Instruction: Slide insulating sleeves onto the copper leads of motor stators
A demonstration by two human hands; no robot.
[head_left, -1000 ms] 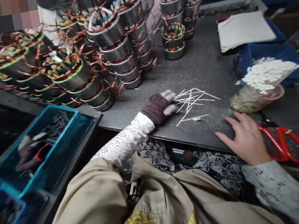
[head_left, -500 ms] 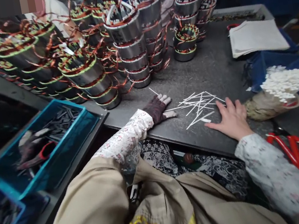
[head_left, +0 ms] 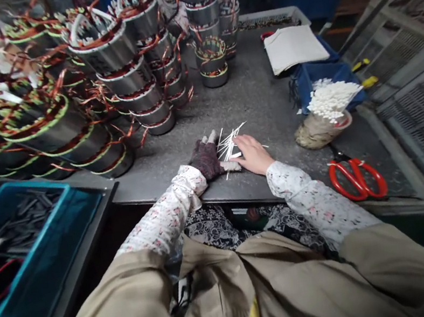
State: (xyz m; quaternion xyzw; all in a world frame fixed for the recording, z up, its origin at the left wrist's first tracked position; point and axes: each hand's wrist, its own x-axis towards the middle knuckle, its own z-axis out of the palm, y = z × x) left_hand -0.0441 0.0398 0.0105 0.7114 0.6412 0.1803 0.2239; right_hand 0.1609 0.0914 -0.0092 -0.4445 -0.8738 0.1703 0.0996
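Thin white sticks [head_left: 227, 145] lie in a loose, crossed heap on the dark tabletop [head_left: 249, 92], between my two hands. My left hand [head_left: 209, 160], in a dark glove with pale fingertips, rests flat at the heap's left side, fingers spread. From the right, my bare right hand [head_left: 253, 154] lies over the heap's edge with its fingers stretched out and touching the sticks. A short, wider white piece shows beside the right fingers. What lies under the palms is hidden.
Stacked metal stator rings with copper wires [head_left: 128, 80] crowd the left and back. Red-handled scissors [head_left: 357, 176] lie at right, near a container of white sticks [head_left: 323, 125] and a blue bin [head_left: 322, 73]. A teal bin [head_left: 52, 274] of dark pieces stands at left.
My hands have come closer together, and the white sticks between them are gathered into a narrower heap. The camera view has shifted to the right.
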